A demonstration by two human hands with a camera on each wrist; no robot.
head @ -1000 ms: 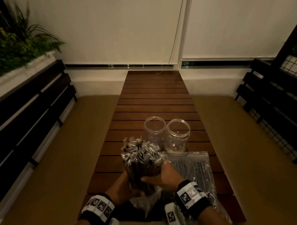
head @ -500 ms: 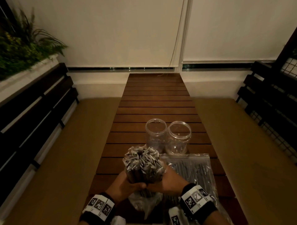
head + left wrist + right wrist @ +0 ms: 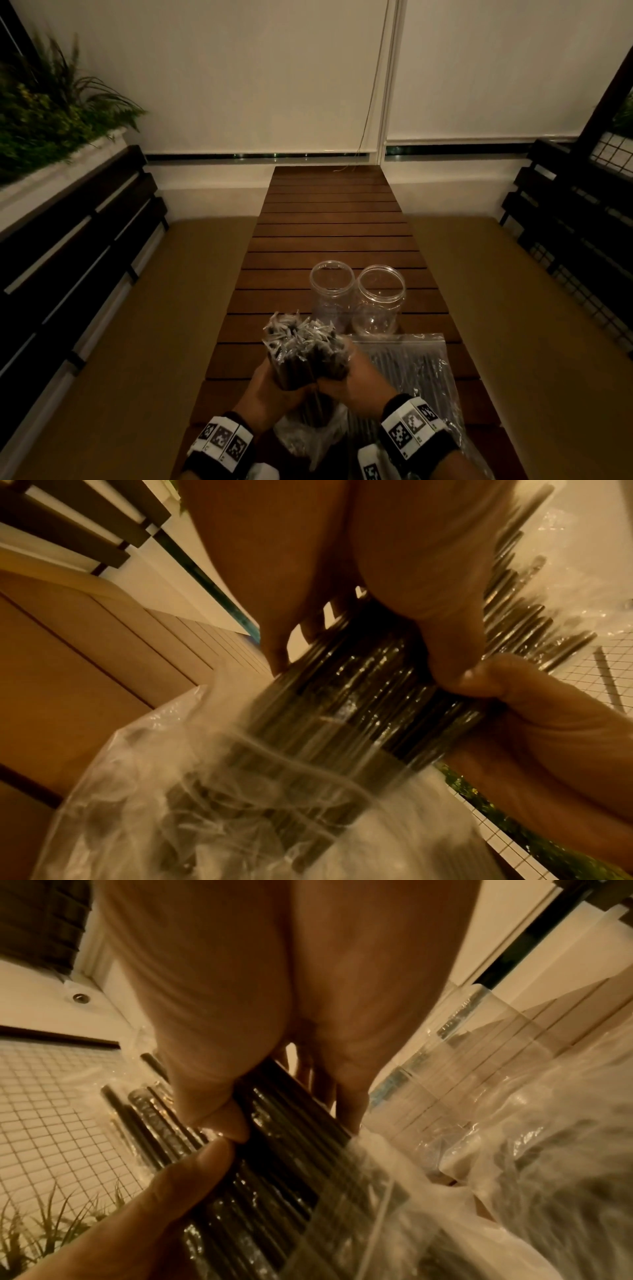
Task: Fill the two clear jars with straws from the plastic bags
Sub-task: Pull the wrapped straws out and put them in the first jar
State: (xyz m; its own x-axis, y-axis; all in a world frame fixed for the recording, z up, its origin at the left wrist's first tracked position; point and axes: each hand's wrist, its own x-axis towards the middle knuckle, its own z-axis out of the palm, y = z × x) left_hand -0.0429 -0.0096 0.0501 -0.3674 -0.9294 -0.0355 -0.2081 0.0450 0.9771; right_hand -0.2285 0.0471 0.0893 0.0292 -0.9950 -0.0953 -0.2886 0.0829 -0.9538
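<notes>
A: Just short of the two clear jars, over the near end of the slatted table [image 3: 329, 219], here's the bundle of straws [image 3: 305, 346], dark sticks in crinkly wrappers, standing upright with its lower end in a loose plastic bag [image 3: 308, 435].

B: And who's got it?

A: Both hands! The left hand [image 3: 270, 394] wraps the bundle from its left side, the right hand [image 3: 356, 380] from its right, fingers curled round the sticks and the two thumbs touching at the near side.

B: Count things for me.

A: Two jars: the left jar [image 3: 331, 291] and the right jar [image 3: 379, 298], side by side, mouths open, just beyond the bundle. Two bags: the loose one under the hands, and a flat second bag [image 3: 411, 373] of straws lying to the right of the bundle, reaching up to the right jar's base.

B: Anything in the way?

A: The bundle's wrapper tips overlap the left jar's lower part in the head view. The wrist views are blurred, mostly palm, plastic and sticks.

B: And further out?

A: Tan cushions [image 3: 123, 342] either side of the table, dark slat backrests, a green plant [image 3: 51, 113] far left of the jars, pale blinds [image 3: 239, 68] behind.
</notes>
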